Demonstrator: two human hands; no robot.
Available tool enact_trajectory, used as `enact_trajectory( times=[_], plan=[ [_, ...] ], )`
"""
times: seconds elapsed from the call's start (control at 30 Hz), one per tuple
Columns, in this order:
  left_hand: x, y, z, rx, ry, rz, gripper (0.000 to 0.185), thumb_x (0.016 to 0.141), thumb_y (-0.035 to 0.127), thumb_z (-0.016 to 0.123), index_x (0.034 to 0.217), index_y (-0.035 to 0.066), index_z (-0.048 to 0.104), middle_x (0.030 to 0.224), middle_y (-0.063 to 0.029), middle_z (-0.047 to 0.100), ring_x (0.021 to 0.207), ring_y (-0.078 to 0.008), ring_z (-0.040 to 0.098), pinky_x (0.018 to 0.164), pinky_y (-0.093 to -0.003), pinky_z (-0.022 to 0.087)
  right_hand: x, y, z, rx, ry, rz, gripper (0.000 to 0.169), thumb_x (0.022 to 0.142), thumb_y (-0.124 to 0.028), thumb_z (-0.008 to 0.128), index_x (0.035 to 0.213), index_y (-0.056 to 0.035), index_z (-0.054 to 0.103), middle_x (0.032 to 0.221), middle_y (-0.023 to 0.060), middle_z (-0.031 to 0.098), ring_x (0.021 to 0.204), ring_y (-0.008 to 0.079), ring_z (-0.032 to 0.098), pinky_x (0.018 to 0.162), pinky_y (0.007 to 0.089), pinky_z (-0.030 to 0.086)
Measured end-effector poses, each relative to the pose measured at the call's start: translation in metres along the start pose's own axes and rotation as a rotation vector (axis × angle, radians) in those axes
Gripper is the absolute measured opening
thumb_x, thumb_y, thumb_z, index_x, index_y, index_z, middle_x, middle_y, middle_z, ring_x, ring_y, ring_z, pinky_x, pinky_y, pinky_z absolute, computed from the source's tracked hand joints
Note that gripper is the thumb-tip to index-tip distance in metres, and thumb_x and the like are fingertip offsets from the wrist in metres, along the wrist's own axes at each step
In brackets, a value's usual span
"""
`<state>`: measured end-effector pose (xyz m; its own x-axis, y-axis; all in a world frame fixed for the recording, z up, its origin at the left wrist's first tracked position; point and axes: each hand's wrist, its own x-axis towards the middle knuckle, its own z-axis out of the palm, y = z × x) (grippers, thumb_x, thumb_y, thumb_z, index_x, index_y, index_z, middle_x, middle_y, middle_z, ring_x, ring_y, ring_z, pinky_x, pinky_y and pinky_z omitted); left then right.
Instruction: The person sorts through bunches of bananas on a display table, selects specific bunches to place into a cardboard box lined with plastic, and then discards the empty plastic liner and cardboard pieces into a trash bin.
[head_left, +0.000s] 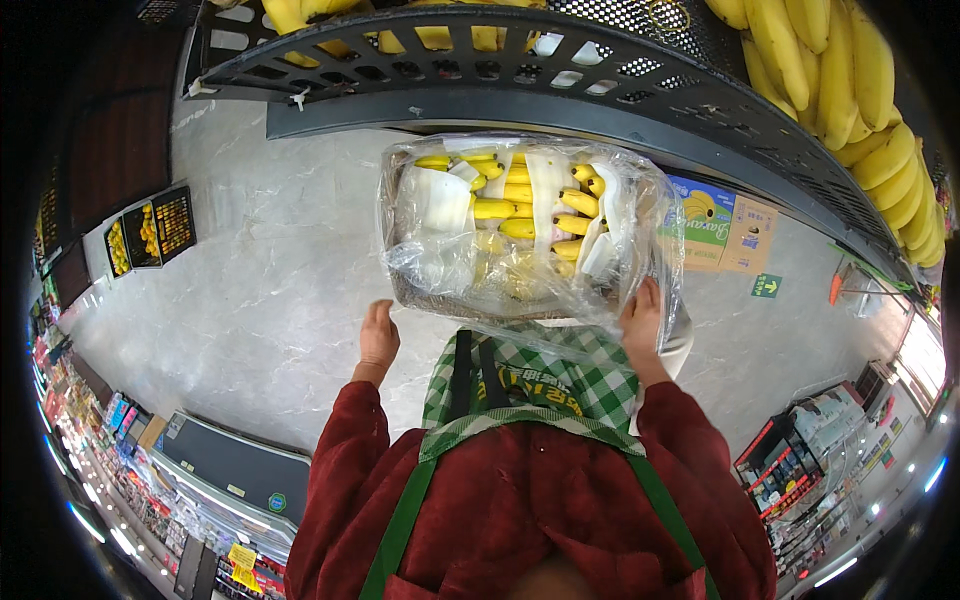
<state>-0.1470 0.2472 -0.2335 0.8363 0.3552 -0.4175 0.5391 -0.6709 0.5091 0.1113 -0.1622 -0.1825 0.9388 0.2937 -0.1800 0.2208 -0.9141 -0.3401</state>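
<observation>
In front of me on the floor stands an open box (431, 298) of yellow bananas (517, 191), with white padding sheets (551, 195) between the rows. Clear plastic liner (420, 262) drapes over its rim and covers the near part of the fruit. At the near right corner, my right hand (641, 319) has its fingers curled on the loose liner, and film partly covers them. My left hand (379, 341) is just off the near left corner, holding nothing, fingers slightly bent. Below the box hangs my green checked apron (592, 375).
A black display rack (480, 71) loaded with bananas (832, 82) curves along the far side. Against its base lies a printed banana carton (701, 225). Fruit crates (154, 229) sit at the left on the grey tiled floor (285, 247). A chest freezer (225, 472) is at lower left.
</observation>
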Motion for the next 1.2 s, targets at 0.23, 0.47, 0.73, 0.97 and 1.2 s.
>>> enact_trajectory(
  times=[0.23, 0.47, 0.73, 0.97, 1.2],
  plan=[
    [0.103, 0.159, -0.047, 0.133, 0.345, 0.521, 0.054, 0.075, 0.013, 0.071, 0.123, 0.003, 0.048, 0.124, -0.0164, 0.05, 0.117, -0.0344, 0.047, 0.098, -0.0493, 0.036, 0.036, -0.091, -0.013, 0.025, -0.004, -0.577, 0.021, 0.078, -0.003, 0.059, 0.099, -0.0023, 0.061, 0.115, 0.0157, 0.056, 0.105, 0.031, 0.055, 0.093, 0.044, 0.042],
    [0.076, 0.124, 0.0, 0.302, -0.166, 0.44, 0.056, 0.078, 0.026, 0.066, 0.128, 0.009, 0.049, 0.114, -0.0122, 0.054, 0.095, -0.0274, 0.058, 0.084, -0.0433, 0.043, 0.01, 0.035, 0.035, -0.109, -0.453, -0.049, 0.021, 0.084, -0.023, 0.058, 0.092, -0.005, 0.063, 0.09, 0.0153, 0.063, 0.094, 0.0323, 0.059, 0.09, 0.0442, 0.041],
    [0.011, 0.096, 0.006, 0.437, -0.158, 0.476, 0.044, 0.074, 0.017, 0.067, 0.116, 0.014, 0.057, 0.11, -0.0088, 0.054, 0.096, -0.0258, 0.055, 0.08, -0.0415, 0.042, 0.047, -0.068, 0.013, -0.164, -0.238, 0.237, 0.041, 0.083, -0.036, 0.061, 0.11, -0.0044, 0.059, 0.107, 0.018, 0.06, 0.104, 0.0344, 0.055, 0.087, 0.0461, 0.044],
    [0.02, 0.135, 0.005, 0.292, -0.115, 0.458, 0.03, 0.072, 0.015, 0.066, 0.101, 0.011, 0.058, 0.102, -0.0094, 0.055, 0.089, -0.027, 0.057, 0.075, -0.0418, 0.042, 0.075, -0.079, 0.075, -0.006, 0.006, 0.594, 0.063, 0.076, -0.02, 0.068, 0.13, -0.0054, 0.038, 0.113, 0.024, 0.051, 0.103, 0.0424, 0.052, 0.088, 0.0477, 0.044],
    [0.022, 0.158, -0.005, 0.297, -0.189, 0.381, 0.033, 0.069, 0.02, 0.072, 0.098, 0.011, 0.058, 0.098, -0.0086, 0.056, 0.09, -0.0286, 0.058, 0.077, -0.0423, 0.042, 0.064, -0.032, 0.081, 0.116, 0.042, 0.351, 0.037, 0.076, -0.007, 0.06, 0.112, 0.0002, 0.054, 0.109, 0.0242, 0.052, 0.099, 0.0416, 0.053, 0.086, 0.0458, 0.045]
  ],
)
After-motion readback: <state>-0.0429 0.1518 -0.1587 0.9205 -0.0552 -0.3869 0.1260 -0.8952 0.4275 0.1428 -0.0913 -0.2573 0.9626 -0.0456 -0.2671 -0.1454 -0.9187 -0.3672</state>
